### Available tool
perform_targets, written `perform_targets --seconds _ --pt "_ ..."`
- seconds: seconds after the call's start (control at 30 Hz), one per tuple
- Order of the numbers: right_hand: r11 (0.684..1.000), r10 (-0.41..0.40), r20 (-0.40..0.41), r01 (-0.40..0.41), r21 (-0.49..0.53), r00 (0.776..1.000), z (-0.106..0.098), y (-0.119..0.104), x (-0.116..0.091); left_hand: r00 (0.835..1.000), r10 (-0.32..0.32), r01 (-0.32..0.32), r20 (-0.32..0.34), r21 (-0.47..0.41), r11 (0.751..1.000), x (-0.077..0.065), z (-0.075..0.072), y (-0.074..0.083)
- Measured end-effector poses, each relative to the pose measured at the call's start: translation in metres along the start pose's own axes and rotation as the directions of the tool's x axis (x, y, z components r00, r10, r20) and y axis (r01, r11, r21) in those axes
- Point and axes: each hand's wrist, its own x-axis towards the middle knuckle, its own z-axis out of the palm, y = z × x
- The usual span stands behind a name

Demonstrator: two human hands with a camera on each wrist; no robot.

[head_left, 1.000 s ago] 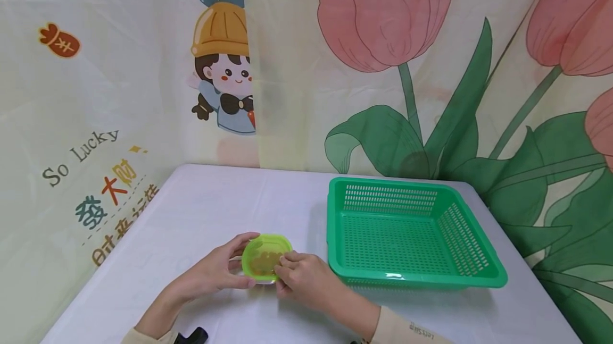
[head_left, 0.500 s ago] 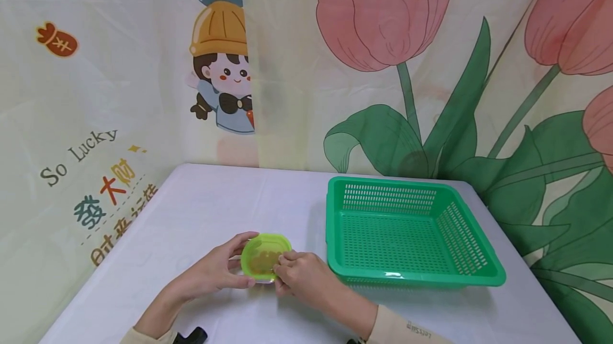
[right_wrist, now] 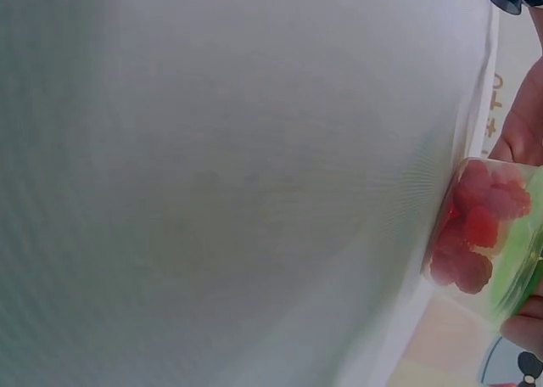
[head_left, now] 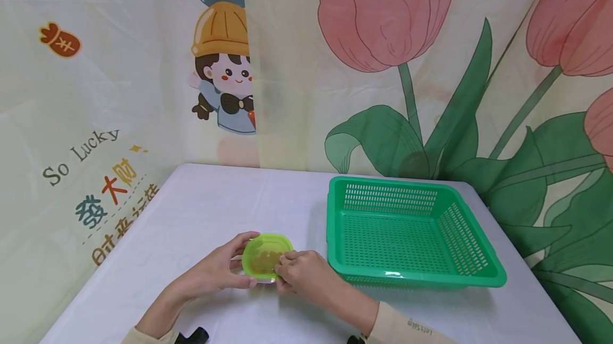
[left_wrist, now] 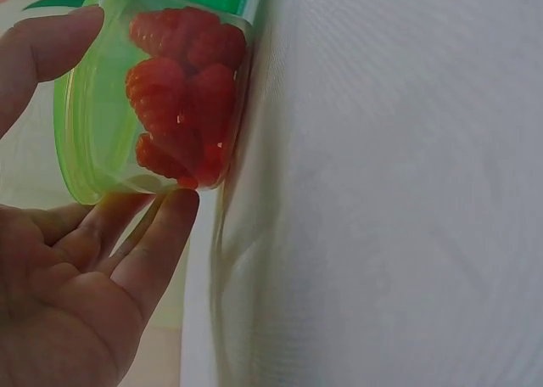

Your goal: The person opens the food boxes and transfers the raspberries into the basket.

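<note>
Beige-cuffed left hand (head_left: 217, 267): thumb and fingers curved round clear container (left_wrist: 165, 98) of raspberries (right_wrist: 479, 221), at or just above white tablecloth (head_left: 254, 200), contact unclear; too slack a hold could let container twist, too hard a squeeze could flex walls. Lime-green lid (head_left: 263, 245): seated; sudden release could jolt raspberries out. Right hand (head_left: 306, 277): bent fingers pinching lid's right edge; slip likely if pull outruns pinch. Green plastic basket (head_left: 397, 278): far right, apart; rightward recoil could bump it.

Left hand (head_left: 225, 269) holds lime-lidded tub (head_left: 260, 253), right hand (head_left: 306, 276) pinches its edge; green basket (head_left: 390, 243) (perforated) stands nearby.
</note>
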Motion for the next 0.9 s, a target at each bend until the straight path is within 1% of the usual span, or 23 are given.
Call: perform_targets --seconds 0.1,0.17,0.3,0.4,0.63,0.7,0.8,0.9 --pt "0.997 0.034 -0.015 -0.033 0.074 0.999 -0.0037 0.0011 0.0032 1.000 -0.006 0.006 -0.004 -0.012 1.000 0.0003 0.0000 -0.0002" --pt "0.994 0.044 -0.027 -0.041 0.105 0.999 -0.0052 0.0012 0.0047 1.000 -0.010 0.010 -0.008 -0.021 1.000 0.0001 0.0001 -0.0006" --pt "0.992 0.053 -0.017 -0.051 0.117 0.998 -0.0048 0.0005 0.0053 1.000 -0.010 0.010 -0.017 -0.018 1.000 -0.0007 -0.0005 -0.0018" --pt "0.985 0.088 -0.012 -0.085 0.152 0.996 -0.0051 -0.0003 0.0054 1.000 -0.010 0.010 -0.023 -0.004 1.000 -0.0016 -0.0008 -0.0029" --pt "0.980 0.135 -0.055 -0.125 0.158 0.989 -0.0046 -0.0018 0.0056 1.000 -0.018 0.018 -0.026 -0.004 1.000 -0.0036 -0.0006 -0.0047" --pt "0.974 0.165 -0.066 -0.152 0.166 0.984 -0.0051 -0.0022 0.0061 1.000 -0.012 0.012 -0.024 -0.003 1.000 -0.0039 -0.0006 -0.0044" --pt "0.959 0.230 -0.067 -0.215 0.186 0.971 -0.0061 -0.0027 0.0073 1.000 -0.007 0.007 -0.019 0.002 1.000 -0.0035 -0.0007 -0.0038" --pt "0.931 0.314 -0.075 -0.291 0.221 0.947 -0.0075 -0.0033 0.0091 1.000 -0.017 0.017 -0.016 0.006 1.000 -0.0029 -0.0007 -0.0033"
